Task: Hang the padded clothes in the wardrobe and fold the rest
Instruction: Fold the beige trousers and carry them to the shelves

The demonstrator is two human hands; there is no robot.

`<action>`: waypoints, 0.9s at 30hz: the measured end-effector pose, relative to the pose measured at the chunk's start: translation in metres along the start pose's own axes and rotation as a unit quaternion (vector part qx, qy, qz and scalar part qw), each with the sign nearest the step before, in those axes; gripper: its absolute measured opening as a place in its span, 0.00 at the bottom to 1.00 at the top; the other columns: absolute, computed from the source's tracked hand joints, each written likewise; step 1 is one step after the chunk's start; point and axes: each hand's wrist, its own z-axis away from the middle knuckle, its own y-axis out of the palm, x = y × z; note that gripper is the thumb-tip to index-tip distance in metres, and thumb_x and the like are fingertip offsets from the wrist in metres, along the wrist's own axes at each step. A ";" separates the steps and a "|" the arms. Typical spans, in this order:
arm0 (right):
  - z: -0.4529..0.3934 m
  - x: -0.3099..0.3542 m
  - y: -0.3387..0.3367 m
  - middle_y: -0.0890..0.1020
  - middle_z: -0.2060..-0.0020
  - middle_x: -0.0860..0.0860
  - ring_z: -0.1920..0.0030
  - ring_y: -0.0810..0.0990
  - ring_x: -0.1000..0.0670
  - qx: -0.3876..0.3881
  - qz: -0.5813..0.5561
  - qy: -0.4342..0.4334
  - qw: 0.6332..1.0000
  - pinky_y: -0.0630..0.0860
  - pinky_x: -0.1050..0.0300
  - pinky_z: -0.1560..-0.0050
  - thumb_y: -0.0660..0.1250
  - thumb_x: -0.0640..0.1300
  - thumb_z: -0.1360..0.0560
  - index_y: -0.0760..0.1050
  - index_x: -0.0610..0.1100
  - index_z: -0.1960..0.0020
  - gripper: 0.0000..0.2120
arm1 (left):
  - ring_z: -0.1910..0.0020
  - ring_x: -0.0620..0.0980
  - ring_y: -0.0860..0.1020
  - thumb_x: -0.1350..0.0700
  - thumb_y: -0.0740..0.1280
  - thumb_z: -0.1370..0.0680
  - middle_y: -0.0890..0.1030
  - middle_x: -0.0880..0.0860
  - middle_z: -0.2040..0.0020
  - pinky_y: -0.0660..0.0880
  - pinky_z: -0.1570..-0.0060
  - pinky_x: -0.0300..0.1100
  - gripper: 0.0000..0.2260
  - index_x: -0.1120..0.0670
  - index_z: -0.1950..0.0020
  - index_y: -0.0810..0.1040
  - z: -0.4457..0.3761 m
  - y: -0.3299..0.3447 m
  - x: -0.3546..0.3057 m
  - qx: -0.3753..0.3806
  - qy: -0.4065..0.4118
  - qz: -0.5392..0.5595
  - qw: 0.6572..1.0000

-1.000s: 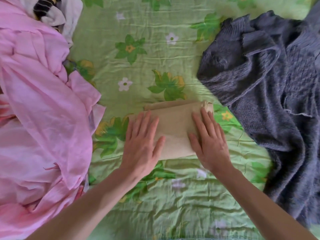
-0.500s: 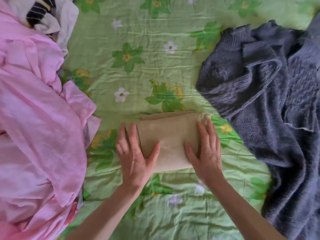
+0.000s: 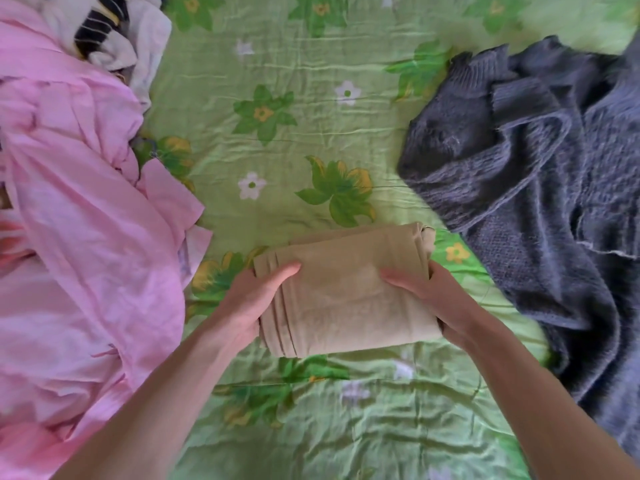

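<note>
Head view: folded beige garment gripped at both ends

Head view: left hand (image 3: 250, 299) and right hand (image 3: 429, 296) each grasp one end of the folded beige garment (image 3: 343, 292), thumbs on top, fingers underneath, over the green floral bedsheet (image 3: 287, 109). Pink garment (image 3: 79, 237) heaped at left, grey knit sweater (image 3: 530, 174) at right, striped cloth (image 3: 104, 26) top left.

Green floral bedsheet (image 3: 277, 71): pink garment (image 3: 79, 258) left, grey knit sweater (image 3: 540, 188) right.

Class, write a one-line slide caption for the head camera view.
Both hands, left and right, grip a folded beige garment on a green floral bedsheet.
</note>
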 end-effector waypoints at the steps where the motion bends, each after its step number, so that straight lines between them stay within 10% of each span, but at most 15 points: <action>1: 0.005 -0.001 -0.001 0.88 0.46 0.50 0.46 0.87 0.46 0.016 -0.015 -0.003 1.000 0.83 0.42 0.42 0.82 0.51 0.32 0.78 0.45 0.34 0.30 | 0.48 0.56 0.86 0.49 0.80 0.27 0.89 0.51 0.56 0.79 0.40 0.52 0.12 0.53 0.47 0.85 0.005 -0.001 0.000 0.004 0.008 -0.001 1.000; 13: 0.172 0.054 -0.018 0.87 0.43 0.48 0.44 0.87 0.43 0.015 -0.111 -0.022 0.993 0.81 0.36 0.38 0.81 0.51 0.31 0.77 0.49 0.33 0.28 | 0.54 0.59 0.87 0.47 0.88 0.52 0.88 0.60 0.51 0.79 0.41 0.59 0.38 0.57 0.44 0.86 0.155 -0.024 -0.040 0.109 -0.071 0.095 0.987; 22: 0.374 0.126 -0.030 0.88 0.48 0.47 0.48 0.88 0.45 -0.104 -0.182 -0.078 0.975 0.85 0.49 0.50 0.74 0.52 0.23 0.80 0.48 0.37 0.17 | 0.60 0.54 0.86 0.56 0.79 0.35 0.88 0.54 0.59 0.79 0.56 0.50 0.25 0.52 0.39 0.79 0.329 -0.023 -0.124 0.213 0.047 0.029 0.975; 27: 0.453 0.121 -0.032 0.88 0.50 0.47 0.49 0.88 0.45 -0.216 -0.244 -0.107 0.939 0.84 0.50 0.52 0.73 0.57 0.24 0.81 0.47 0.38 0.19 | 0.48 0.57 0.87 0.52 0.80 0.30 0.88 0.54 0.46 0.81 0.43 0.59 0.22 0.47 0.37 0.80 0.392 -0.003 -0.146 0.228 0.151 -0.056 0.960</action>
